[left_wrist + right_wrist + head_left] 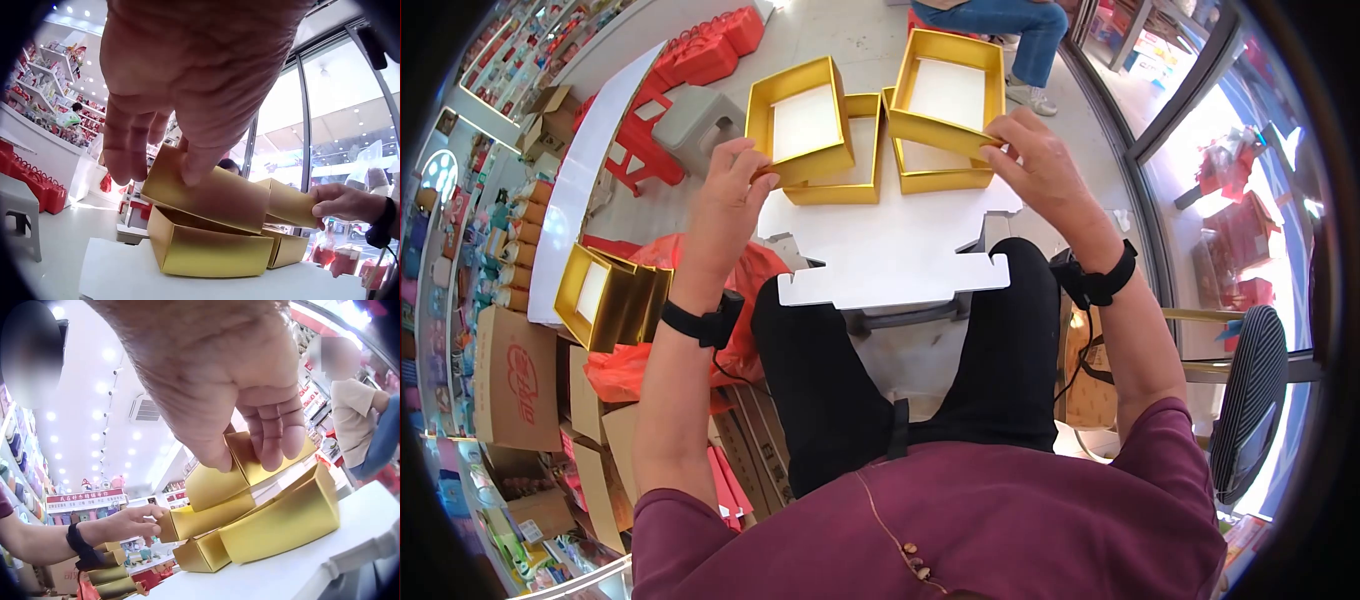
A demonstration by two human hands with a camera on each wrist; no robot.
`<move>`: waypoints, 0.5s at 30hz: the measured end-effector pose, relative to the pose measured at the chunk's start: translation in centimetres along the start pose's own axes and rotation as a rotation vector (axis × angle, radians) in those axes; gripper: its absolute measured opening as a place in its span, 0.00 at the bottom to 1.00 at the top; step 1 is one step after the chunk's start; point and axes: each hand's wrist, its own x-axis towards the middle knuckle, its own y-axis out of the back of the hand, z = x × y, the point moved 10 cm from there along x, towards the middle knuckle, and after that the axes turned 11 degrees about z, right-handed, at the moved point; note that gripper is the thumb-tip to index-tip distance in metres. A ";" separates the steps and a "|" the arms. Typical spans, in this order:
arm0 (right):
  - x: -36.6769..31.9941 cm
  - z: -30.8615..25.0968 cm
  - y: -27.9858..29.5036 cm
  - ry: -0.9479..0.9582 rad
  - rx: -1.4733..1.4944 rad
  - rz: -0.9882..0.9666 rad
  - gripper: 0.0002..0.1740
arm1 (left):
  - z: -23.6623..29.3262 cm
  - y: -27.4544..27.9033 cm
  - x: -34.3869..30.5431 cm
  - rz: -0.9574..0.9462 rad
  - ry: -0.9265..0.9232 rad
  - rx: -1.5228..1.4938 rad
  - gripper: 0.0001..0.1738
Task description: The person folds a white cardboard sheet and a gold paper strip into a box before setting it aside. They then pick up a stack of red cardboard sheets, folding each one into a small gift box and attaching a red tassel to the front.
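Observation:
My left hand [730, 200] pinches the near left corner of an open gold box [820, 163] with a white inside. That box sits tilted over a lower gold box [835, 193] on a white tabletop [880, 235]. My right hand [1045, 170] pinches the near right corner of a second upper gold box [935, 130]. Beneath it, another gold box [945, 181] rests on the tabletop. In the left wrist view, the thumb lies along the wall of the upper left box [219, 203]. The right wrist view has thumb and fingers on either side of a corner of the upper right box [215, 481].
Several gold boxes [605, 300] stand nested at the left, by a red plastic bag [700, 340]. Cardboard cartons [515, 375] lie lower left. A grey stool [695, 125] and red bags [710, 45] are beyond. Another person's leg [1037, 45] shows at the far side.

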 end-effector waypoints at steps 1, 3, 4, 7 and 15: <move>0.1 0.6 0.2 -0.016 -0.009 -0.007 0.09 | 0.6 0.0 -0.1 0.013 -0.030 0.007 0.11; 0.0 1.2 0.2 -0.029 -0.030 -0.034 0.09 | 1.4 -0.6 -0.3 0.032 -0.060 0.033 0.10; -0.1 1.4 0.2 -0.027 -0.036 -0.047 0.10 | 1.8 -0.9 -0.3 0.040 -0.075 0.044 0.09; -0.6 1.9 -0.7 0.001 -0.042 -0.083 0.11 | 1.7 -2.6 -0.7 -0.089 0.020 0.049 0.12; -1.8 4.3 -0.3 -0.268 -0.031 -0.036 0.37 | -1.9 -3.0 -3.0 0.012 0.128 0.083 0.49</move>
